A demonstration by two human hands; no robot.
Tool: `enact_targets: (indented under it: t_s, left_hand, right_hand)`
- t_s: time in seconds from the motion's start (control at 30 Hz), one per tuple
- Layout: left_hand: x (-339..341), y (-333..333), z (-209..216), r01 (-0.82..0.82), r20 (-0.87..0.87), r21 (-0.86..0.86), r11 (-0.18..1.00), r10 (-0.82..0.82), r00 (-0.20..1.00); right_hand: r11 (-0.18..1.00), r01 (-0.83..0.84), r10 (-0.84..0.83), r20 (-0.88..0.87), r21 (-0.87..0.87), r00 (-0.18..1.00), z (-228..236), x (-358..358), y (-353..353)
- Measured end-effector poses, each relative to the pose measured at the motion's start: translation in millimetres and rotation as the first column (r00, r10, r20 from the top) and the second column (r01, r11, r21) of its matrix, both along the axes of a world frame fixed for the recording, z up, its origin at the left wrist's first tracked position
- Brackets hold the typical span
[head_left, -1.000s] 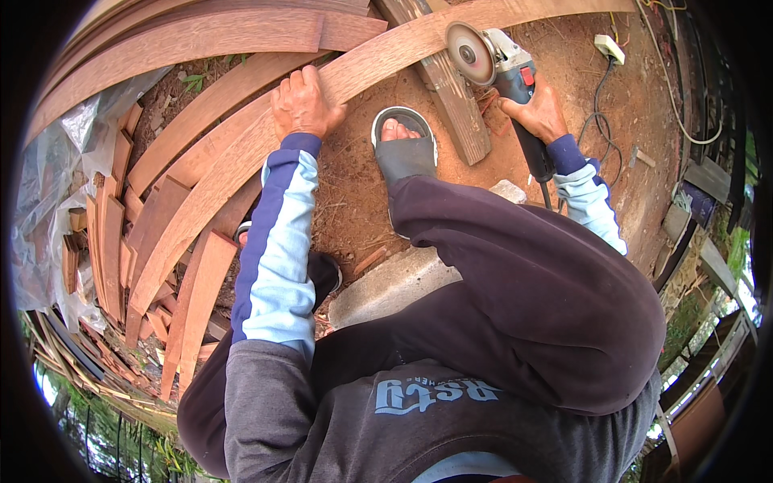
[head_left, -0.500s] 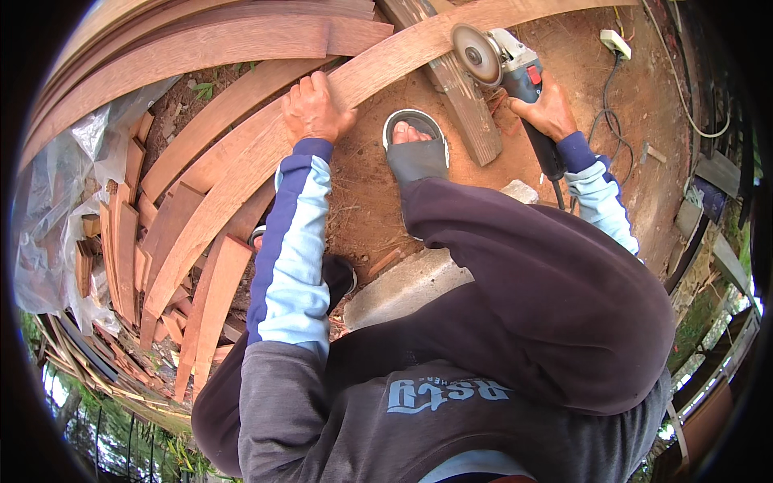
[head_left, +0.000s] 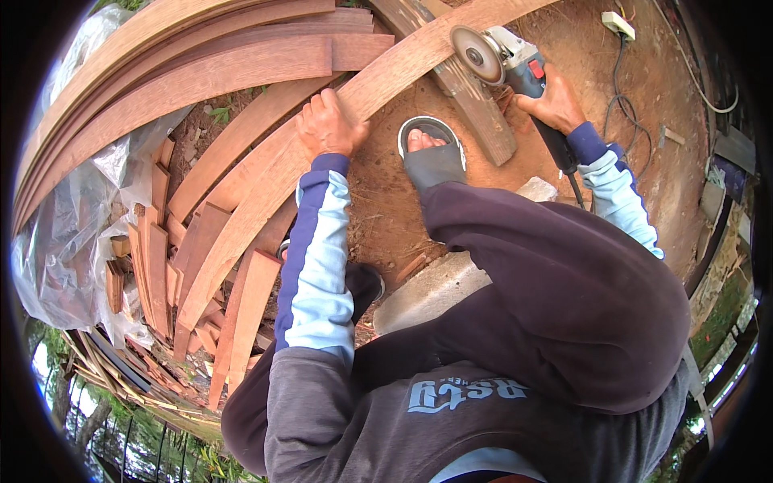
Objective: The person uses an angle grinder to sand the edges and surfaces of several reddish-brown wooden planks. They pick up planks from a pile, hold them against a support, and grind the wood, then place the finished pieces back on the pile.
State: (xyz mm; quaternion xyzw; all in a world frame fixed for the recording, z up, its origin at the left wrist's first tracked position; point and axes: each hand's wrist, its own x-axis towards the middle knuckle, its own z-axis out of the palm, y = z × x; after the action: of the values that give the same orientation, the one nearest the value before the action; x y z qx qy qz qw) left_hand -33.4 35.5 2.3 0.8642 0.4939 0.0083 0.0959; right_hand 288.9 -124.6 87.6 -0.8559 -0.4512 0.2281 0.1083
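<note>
My left hand (head_left: 332, 125) is closed over the edge of a long reddish-brown wooden plank (head_left: 394, 76), which runs from the lower left to the top of the view. My right hand (head_left: 559, 101) grips the body of an angle grinder (head_left: 527, 71) with a grey head, a red switch and a dark handle. Its round, worn brown disc (head_left: 477, 55) stands beside the plank's right edge; whether the two touch, I cannot tell. Under the plank lies a weathered wooden beam (head_left: 479, 117).
Several long planks (head_left: 217, 60) are stacked at the upper left, with shorter offcuts (head_left: 153, 266) and plastic sheeting (head_left: 60, 249) below. A sandalled foot (head_left: 431, 149) rests near the beam. A concrete block (head_left: 435, 294) lies nearby. The cord (head_left: 618, 88) reaches a white socket (head_left: 618, 26).
The view has swung a little, so most of the scene appears further right. Relative to the beam, the grinder is slightly further left. Both hands keep their holds.
</note>
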Motion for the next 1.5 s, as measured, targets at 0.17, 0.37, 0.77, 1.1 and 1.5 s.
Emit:
enact_targets:
  t_s: [0.17, 0.37, 0.77, 1.1, 1.5]
  left_hand:
    - [-1, 1, -2, 0.003, -0.002, -0.009, 1.000, -0.003, 1.000]
    - [1, 0, 2, -0.020, 0.029, -0.028, 0.999, 0.021, 0.999]
    - [2, -1, 1, 0.002, 0.016, 0.006, 1.000, -0.002, 1.000]
    - [0, -1, -3, -0.007, 0.034, 0.008, 1.000, 0.007, 0.999]
    - [-2, 0, 1, 0.002, 0.010, -0.011, 1.000, -0.002, 1.000]
  right_hand:
    - [0.999, 0.020, -0.019, 0.005, -0.028, 1.000, 0, -1, 0]
    - [0.999, 0.028, -0.028, -0.002, -0.028, 1.000, -5, 2, -1]
    - [0.998, 0.027, -0.029, -0.019, -0.063, 0.999, 0, 0, 2]
    - [0.996, 0.028, -0.031, -0.025, -0.083, 0.999, -1, 5, 4]
    - [0.999, 0.005, -0.005, 0.004, -0.047, 1.000, -6, 5, 5]
